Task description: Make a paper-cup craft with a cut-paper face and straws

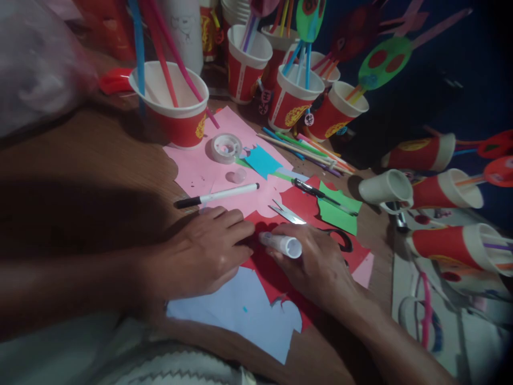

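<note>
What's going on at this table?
A person is bent over a paper craft. The right hand holds a white tube over red paper, while the left hand rests against the same paper. Just beyond lie scissors, a black-capped marker and a roll of clear tape. Paper cups stand or lie around, some holding colorful sticks.

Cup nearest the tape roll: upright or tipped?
Upright: the cup sits with its white rim facing up, and a red straw leans inside it.
</note>
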A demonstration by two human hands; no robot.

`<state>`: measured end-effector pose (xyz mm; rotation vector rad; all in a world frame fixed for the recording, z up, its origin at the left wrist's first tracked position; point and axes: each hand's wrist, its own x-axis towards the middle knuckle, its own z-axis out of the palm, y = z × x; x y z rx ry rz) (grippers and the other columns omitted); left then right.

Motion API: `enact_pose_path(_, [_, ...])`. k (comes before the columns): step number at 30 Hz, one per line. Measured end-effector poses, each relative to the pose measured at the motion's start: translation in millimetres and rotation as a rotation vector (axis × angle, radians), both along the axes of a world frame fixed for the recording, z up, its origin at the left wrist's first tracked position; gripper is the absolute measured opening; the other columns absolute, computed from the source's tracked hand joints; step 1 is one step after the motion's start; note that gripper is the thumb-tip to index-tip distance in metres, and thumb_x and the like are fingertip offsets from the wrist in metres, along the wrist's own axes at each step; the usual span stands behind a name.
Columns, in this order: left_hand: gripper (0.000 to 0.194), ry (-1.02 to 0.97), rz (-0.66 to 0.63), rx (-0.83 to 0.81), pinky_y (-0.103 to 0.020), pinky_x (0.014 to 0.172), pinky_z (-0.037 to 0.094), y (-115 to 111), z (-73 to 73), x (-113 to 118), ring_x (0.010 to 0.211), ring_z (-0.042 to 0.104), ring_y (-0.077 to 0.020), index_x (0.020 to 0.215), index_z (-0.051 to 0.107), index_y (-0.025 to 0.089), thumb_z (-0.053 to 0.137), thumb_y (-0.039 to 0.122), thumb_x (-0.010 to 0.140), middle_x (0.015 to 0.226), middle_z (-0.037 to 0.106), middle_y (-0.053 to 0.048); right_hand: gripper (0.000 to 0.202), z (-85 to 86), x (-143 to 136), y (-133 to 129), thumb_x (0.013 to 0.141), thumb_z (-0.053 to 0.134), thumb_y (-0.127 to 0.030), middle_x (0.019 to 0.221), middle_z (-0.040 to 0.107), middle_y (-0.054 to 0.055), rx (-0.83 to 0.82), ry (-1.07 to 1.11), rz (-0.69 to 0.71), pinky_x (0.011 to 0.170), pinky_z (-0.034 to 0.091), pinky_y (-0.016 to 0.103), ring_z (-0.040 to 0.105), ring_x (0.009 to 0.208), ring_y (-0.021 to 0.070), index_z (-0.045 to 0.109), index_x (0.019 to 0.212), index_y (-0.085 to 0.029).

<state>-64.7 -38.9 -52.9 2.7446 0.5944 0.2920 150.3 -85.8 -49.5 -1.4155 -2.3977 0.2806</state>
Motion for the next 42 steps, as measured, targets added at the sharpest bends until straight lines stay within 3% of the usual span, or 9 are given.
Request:
enact_pose_path(9, [0.016, 0.033, -0.008, 0.017, -0.039, 0.074, 0.035, -1.2, -1.5, -1.0, 0.09, 0.045, -0.0238, 0.094, 0.062, 0.02, 0.05, 0.021, 0.083, 0.093, 0.055, -0.005, 0.017, 7.0, -3.8, 4.1, 0.087, 0.05, -0.027, 0.084, 0.067, 0.006, -0.038, -0.062, -0.074, 0.062, 0.045, 0.033, 0.064, 0.074, 0.0229, 0.057, 0.097, -0.015])
enact_pose_path(21, [0.016, 0.01, -0.005, 0.004, -0.038, 0.076, 0.037, 1.1, -2.1, -0.1, 0.091, 0.046, -0.0233, 0.094, 0.063, 0.02, 0.051, 0.021, 0.083, 0.097, 0.058, -0.004, 0.011, 12.7, 1.3, 1.5, 0.087, 0.049, -0.025, 0.083, 0.066, 0.008, -0.071, -0.081, -0.055, 0.059, 0.044, 0.032, 0.064, 0.07, 0.0224, 0.052, 0.091, -0.016])
enact_pose_path(29, [0.013, 0.023, -0.01, 0.027, -0.037, 0.074, 0.037, 2.5, 0.3, 1.8, 0.086, 0.047, -0.0224, 0.084, 0.064, 0.021, 0.051, 0.02, 0.082, 0.094, 0.059, -0.004, 0.011, 9.4, 0.2, -2.5, 0.087, 0.051, -0.028, 0.085, 0.066, 0.007, -0.095, -0.041, -0.03, 0.06, 0.043, 0.03, 0.063, 0.074, 0.0211, 0.051, 0.092, -0.018])
enact_pose_path(42, [0.016, 0.043, -0.02, 0.018, -0.037, 0.074, 0.036, 2.8, 1.5, 1.4, 0.088, 0.047, -0.0228, 0.092, 0.064, 0.02, 0.051, 0.021, 0.083, 0.092, 0.058, -0.006, 0.015, 9.8, -5.0, 7.5, 0.088, 0.048, -0.028, 0.08, 0.065, 0.007, -0.048, -0.08, -0.083, 0.057, 0.043, 0.03, 0.063, 0.07, 0.0212, 0.053, 0.094, -0.015])
